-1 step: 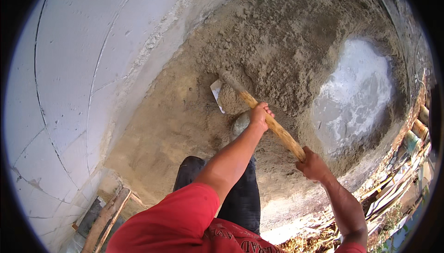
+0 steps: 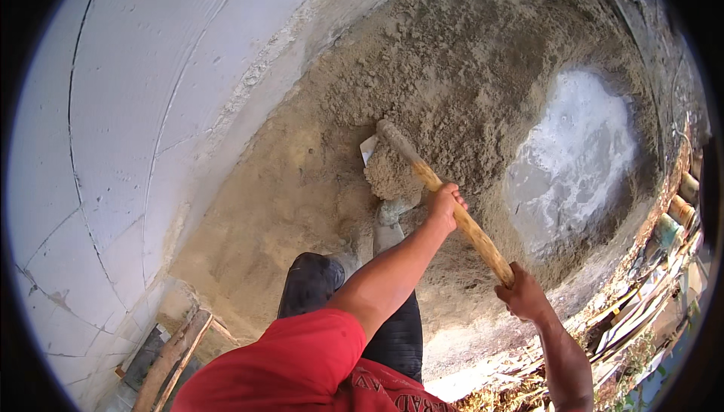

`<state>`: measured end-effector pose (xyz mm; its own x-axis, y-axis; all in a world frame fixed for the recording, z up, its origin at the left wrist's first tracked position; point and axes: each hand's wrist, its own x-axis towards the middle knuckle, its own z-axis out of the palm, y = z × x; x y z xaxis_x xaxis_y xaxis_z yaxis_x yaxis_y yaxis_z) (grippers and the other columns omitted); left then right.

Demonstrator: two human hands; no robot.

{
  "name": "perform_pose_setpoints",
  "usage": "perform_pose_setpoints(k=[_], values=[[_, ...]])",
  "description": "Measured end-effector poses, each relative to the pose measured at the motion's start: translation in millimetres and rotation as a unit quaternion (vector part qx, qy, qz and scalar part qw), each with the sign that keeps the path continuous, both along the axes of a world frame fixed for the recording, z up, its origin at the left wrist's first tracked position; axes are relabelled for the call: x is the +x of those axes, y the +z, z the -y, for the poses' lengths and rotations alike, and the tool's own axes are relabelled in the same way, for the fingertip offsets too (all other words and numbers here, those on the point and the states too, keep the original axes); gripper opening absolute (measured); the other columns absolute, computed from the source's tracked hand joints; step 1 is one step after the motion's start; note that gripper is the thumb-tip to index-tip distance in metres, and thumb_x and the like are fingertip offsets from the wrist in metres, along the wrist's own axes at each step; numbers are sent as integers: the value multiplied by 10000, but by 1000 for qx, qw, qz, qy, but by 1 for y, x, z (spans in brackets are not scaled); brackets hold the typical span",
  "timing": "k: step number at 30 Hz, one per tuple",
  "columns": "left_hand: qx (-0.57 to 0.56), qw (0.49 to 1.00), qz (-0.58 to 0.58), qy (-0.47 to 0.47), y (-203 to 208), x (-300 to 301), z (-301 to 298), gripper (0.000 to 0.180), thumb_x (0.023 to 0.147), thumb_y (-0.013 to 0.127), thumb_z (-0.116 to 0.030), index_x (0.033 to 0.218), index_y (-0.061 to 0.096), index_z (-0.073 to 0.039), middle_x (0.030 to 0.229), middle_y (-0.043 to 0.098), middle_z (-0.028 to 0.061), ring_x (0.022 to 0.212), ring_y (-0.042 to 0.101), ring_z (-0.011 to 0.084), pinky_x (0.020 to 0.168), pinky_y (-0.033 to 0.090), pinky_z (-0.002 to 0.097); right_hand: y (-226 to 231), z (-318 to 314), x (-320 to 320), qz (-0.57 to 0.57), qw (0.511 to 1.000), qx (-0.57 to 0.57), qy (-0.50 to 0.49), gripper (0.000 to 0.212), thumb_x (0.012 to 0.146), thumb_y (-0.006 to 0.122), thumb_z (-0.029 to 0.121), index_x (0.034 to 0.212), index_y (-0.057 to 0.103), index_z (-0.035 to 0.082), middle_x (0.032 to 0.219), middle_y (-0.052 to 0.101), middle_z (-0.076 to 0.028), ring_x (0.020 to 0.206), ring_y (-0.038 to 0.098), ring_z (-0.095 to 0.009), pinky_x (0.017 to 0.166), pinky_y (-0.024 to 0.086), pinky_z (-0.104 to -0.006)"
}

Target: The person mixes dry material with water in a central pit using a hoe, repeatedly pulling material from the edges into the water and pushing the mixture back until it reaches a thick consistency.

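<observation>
Two hands grip one wooden shovel handle (image 2: 452,212) in the head view: left hand (image 2: 446,205) closed mid-shaft, right hand (image 2: 519,291) closed at its end. Its loaded blade (image 2: 381,167) sits in the sand-cement heap (image 2: 452,88); tilting could spill it onto the boot (image 2: 392,220) or breach the water pool (image 2: 577,156).

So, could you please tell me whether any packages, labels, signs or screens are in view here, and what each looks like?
No packages, signs or screens are in view.
Printed lettering: on the front of the person's red shirt, at the lower edge; pale characters on red, partly cut off.
Otherwise only the sand heap, the wooden-handled shovel held in both hands, and scrap boards at the right.
</observation>
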<state>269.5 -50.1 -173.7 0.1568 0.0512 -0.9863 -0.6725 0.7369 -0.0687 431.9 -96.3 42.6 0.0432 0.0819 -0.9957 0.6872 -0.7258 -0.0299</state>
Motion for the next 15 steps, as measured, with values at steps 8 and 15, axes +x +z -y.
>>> perform_pose_setpoints(k=[8,15], values=[[12,983,169,-73,195,48,89,166,869,665,-110,893,501,-92,698,511,20,557,520,154,519,484,364,225,156,-32,176,981,-64,-56,690,850,713,256,1396,364,21,1033,646,-271,838,652,-343,709,537,-450],[17,984,173,-26,204,-34,68,198,896,664,-136,830,480,-104,658,485,6,569,490,154,572,456,343,196,155,-63,121,986,115,-6,292,818,685,137,1015,513,6,629,633,-191,574,662,-395,547,514,-479]])
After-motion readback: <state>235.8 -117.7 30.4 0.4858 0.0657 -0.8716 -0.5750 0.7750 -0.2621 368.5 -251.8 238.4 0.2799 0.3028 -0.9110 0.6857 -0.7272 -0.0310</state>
